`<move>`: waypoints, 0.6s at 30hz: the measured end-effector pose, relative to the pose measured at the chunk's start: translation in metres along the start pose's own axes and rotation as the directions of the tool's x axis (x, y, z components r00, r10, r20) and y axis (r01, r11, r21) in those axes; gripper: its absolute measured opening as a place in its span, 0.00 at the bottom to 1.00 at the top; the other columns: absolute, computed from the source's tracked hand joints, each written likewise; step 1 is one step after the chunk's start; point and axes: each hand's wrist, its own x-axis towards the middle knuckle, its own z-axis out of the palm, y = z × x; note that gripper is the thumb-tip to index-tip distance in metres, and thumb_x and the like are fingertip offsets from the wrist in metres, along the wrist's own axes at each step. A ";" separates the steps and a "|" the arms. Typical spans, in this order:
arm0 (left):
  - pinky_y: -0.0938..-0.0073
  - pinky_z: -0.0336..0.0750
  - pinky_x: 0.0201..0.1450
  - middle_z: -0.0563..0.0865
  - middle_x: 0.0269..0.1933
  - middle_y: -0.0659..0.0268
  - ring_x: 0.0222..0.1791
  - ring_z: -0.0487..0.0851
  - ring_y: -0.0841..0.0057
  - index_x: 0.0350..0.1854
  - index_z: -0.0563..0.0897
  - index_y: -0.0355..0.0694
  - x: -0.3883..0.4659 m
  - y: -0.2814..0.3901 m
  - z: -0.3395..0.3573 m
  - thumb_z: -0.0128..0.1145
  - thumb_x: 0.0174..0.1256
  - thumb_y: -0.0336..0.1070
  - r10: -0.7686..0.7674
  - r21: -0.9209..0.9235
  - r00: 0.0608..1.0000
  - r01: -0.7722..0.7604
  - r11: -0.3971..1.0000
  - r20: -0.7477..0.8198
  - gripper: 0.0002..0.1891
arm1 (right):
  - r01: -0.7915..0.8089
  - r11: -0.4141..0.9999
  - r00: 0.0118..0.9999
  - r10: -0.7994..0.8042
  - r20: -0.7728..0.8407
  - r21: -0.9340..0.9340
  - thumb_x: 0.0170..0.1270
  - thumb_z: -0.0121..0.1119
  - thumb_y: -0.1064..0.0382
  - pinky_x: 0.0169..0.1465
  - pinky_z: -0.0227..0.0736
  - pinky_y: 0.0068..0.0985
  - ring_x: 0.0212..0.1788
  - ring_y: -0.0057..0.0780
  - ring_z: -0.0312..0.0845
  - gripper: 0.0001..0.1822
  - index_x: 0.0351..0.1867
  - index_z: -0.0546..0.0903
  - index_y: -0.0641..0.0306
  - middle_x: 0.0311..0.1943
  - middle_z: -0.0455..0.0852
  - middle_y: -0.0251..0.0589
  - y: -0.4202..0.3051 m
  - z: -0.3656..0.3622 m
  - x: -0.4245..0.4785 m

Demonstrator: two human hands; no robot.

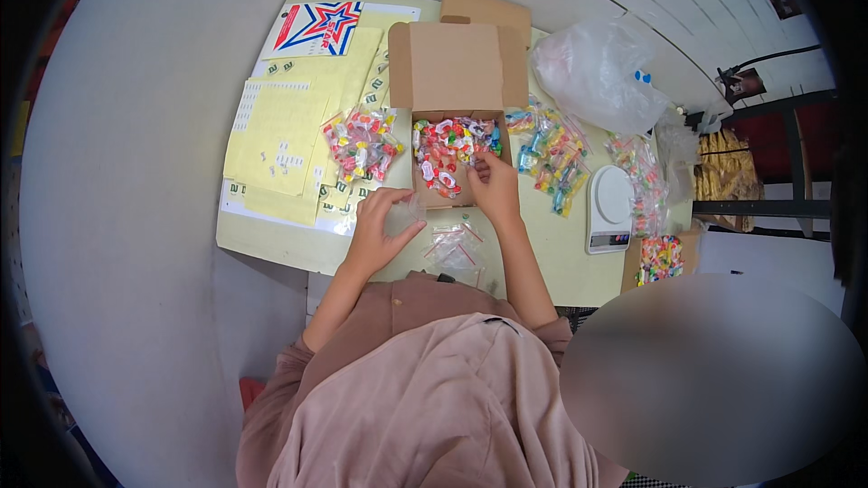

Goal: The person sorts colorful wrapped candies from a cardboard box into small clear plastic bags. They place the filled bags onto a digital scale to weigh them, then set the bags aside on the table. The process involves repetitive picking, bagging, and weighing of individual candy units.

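A cardboard box (457, 202) with its lid raised holds many wrapped candies (447, 142). My right hand (495, 183) reaches over its right side, fingertips bent together at the candies; whether they pinch one cannot be told. My left hand (383, 224) is just outside the box's lower left corner, holding a small clear zip bag (410, 210) between thumb and fingers. Several flat zip bags with red seams (454, 247) lie in front of the box. To its left sits a heap of bagged candies (363, 146). More filled candy bags (553, 156) lie to its right.
Yellow sticker sheets (278, 135) and a printed star card (319, 27) cover the table's left part. At the right are a white kitchen scale (610, 207), a large clear plastic bag (597, 74), more candy packs (641, 183) and another cardboard box (632, 264) with candies.
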 end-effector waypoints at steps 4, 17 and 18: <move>0.67 0.61 0.54 0.79 0.43 0.64 0.47 0.75 0.68 0.48 0.76 0.41 0.008 0.003 0.005 0.68 0.47 0.41 0.016 -0.017 1.000 -0.016 1.000 -0.002 0.24 | -0.083 0.801 0.989 -0.008 0.150 0.593 0.53 0.63 0.72 0.43 0.74 0.25 0.39 0.28 0.80 0.08 0.36 0.81 0.64 0.37 0.85 0.39 -0.015 -0.002 -0.029; 0.68 0.61 0.48 0.78 0.40 0.67 0.43 0.72 0.68 0.47 0.78 0.45 0.004 0.004 0.003 0.69 0.43 0.40 0.153 0.041 0.986 -0.156 0.987 0.067 0.25 | 0.519 0.824 0.745 -0.567 0.351 0.228 0.65 0.50 0.62 0.54 0.69 0.30 0.48 0.39 0.77 0.12 0.41 0.82 0.65 0.46 0.80 0.46 -0.034 -0.002 -0.055; 0.69 0.61 0.47 0.78 0.40 0.67 0.43 0.72 0.68 0.47 0.78 0.45 0.003 0.003 0.003 0.70 0.42 0.40 0.144 0.032 0.989 -0.145 0.989 0.040 0.25 | 0.380 0.879 0.846 -0.456 0.277 0.289 0.64 0.51 0.63 0.52 0.70 0.31 0.45 0.40 0.78 0.11 0.40 0.83 0.65 0.43 0.81 0.46 -0.030 -0.002 -0.052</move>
